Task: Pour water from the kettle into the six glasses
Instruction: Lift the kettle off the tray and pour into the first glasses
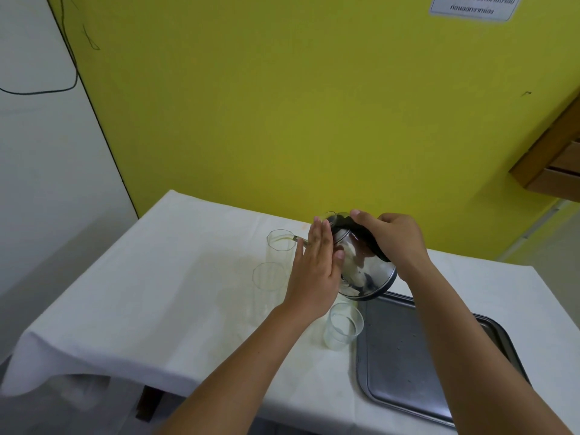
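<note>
Kettle: the steel kettle (361, 268) is tipped hard toward nine o'clock, spout (299, 239) right at the rim of the far glass.
Right hand: the right hand (392, 240) is closed around the black handle on top, carrying the weight and setting the tilt.
Left hand: the left hand (317, 265) is flat and open, fingers straight, palm pressed on the kettle's side. It grips nothing; I'd say it steadies the body so the spout stays on target.
Far glass: the far glass (280, 246), at eleven o'clock from the left hand, looks to be the one being filled.
Middle glass: the middle glass (269, 276) stands just nearer, at nine o'clock of the hand; its level I can't tell.
Near glass: the near glass (344, 324) sits at six o'clock under the kettle, beside the tray (439, 372).
Count: only three glasses are in view.
Risk: a spout this close could knock a light glass over.
</note>
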Motion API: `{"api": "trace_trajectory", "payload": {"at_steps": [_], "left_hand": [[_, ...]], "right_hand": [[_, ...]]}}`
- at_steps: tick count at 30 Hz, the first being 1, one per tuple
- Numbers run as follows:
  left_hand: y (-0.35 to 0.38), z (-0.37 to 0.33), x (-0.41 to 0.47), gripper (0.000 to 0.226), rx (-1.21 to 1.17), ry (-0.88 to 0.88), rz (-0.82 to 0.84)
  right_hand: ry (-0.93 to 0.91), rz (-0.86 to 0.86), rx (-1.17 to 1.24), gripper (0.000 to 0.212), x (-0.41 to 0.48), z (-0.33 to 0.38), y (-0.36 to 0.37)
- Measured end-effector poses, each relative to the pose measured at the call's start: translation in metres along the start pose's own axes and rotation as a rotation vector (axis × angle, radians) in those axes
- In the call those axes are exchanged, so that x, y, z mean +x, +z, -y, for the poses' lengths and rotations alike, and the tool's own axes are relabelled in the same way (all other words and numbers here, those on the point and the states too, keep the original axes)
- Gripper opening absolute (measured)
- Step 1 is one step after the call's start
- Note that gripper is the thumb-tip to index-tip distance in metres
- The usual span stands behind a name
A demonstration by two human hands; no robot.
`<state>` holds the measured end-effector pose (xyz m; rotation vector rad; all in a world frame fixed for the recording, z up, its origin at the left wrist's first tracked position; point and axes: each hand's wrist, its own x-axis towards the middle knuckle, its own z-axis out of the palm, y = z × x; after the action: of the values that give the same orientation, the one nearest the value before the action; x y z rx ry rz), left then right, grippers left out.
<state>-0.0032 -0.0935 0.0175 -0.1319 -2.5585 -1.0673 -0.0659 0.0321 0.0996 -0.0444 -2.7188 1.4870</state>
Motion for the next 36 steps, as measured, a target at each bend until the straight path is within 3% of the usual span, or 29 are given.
{"api": "trace_trajectory", "payload": {"at_steps": [36], "left_hand": [[0.001, 0.004, 0.000, 0.062, -0.049, -0.033, -0.013]], "right_hand": [[-0.067, -0.026, -0.254, 0.061, 0.001, 0.023, 0.003]]}}
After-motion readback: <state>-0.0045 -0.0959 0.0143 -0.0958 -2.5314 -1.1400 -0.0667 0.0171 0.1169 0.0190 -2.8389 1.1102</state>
